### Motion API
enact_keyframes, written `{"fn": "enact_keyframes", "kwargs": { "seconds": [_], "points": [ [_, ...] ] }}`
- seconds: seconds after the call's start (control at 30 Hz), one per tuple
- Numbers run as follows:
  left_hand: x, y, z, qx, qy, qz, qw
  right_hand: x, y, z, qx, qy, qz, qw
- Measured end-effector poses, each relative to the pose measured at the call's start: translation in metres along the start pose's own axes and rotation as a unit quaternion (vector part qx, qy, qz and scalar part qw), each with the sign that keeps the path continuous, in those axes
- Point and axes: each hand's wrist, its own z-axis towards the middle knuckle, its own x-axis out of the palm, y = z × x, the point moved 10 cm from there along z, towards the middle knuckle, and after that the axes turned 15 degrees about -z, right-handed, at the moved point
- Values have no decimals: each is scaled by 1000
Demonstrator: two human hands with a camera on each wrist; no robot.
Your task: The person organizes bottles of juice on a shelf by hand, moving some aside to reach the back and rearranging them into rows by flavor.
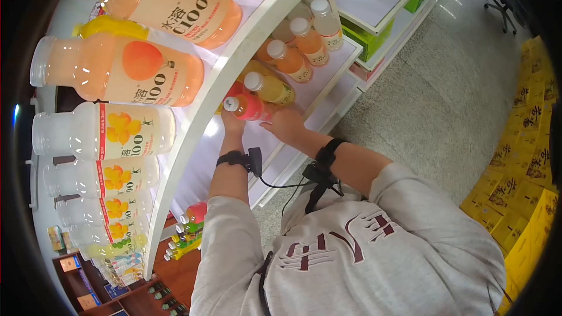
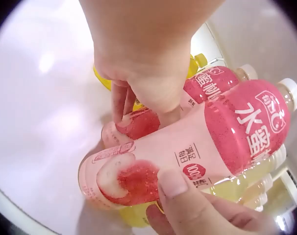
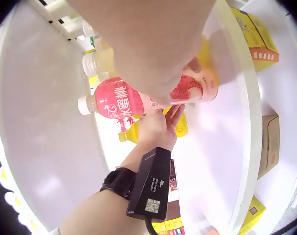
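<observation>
A pink peach-drink bottle (image 1: 252, 107) lies tilted between the hands; my right hand (image 1: 285, 124) holds its lower part. In the left wrist view, the right thumb and fingers (image 2: 192, 208) grip this front bottle (image 2: 222, 132) near its label. Behind it, my left hand (image 2: 143, 83) has its fingers and thumb around the lower part of a second peach bottle (image 2: 141, 122). The right wrist view has my right hand (image 3: 153, 68) over the front bottle (image 3: 121, 100), and my left hand (image 3: 156, 128) just below, partly covering the rear one, beside a yellow bottle (image 3: 182, 125).
Yellow and orange bottles (image 1: 295, 63) stand beside the hands on the white shelf (image 1: 319, 96). Large C100 bottles (image 1: 143, 76) line the upper shelf at left, above its curved edge (image 1: 234, 41). Yellow boxes (image 1: 521, 164) are stacked on the right; a chair (image 1: 500, 3) stands far back.
</observation>
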Motion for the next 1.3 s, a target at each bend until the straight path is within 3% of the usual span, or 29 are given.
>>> {"fn": "enact_keyframes", "kwargs": {
  "seconds": [0.07, 0.13, 0.3, 0.37, 0.43, 0.5, 0.6, 0.77, 0.9, 1.03, 1.13, 1.2, 1.3],
  "points": [
    [-7, -1, -15, 13, -44, -6, 999, 1, -1, -1, 9, 6, -8, 1000],
    [-24, 37, -50, -167, -151, -223, 948, 1, -4, -2, 18, 3, -6, 1000],
    [-88, 34, -136, -159, -248, -171, 940, 2, -1, -8, -8, -28, -16, 999],
    [-111, 18, -166, -124, -267, -87, 952, 2, -4, -10, 7, -46, -46, 998],
    [-125, 17, -193, -122, -300, -99, 941, 5, -8, -9, 42, -9, -57, 997],
    [-137, 21, -219, -118, -339, -111, 927, -4, -1, -6, 17, -19, -54, 998],
    [-150, 26, -245, -149, -315, 7, 937, -8, 1, -4, 12, -45, -19, 999],
    [-170, 12, -279, -166, -409, -31, 897, -13, 12, 4, -11, -69, -30, 997],
    [-174, 19, -296, -201, -410, -18, 890, -9, 15, 7, 34, -79, -79, 993],
    [-175, 21, -295, -161, -399, -50, 901, -13, 15, 10, 59, -112, -108, 986],
    [-171, 27, -293, -133, -369, 27, 919, -12, 16, 13, 26, -151, -118, 981],
    [-162, 47, -297, -225, -344, -11, 911, -14, 22, 9, 21, -144, -77, 986],
    [-156, 57, -298, -165, -340, 28, 926, -11, 31, 6, -7, -123, -25, 992]
  ]
}}
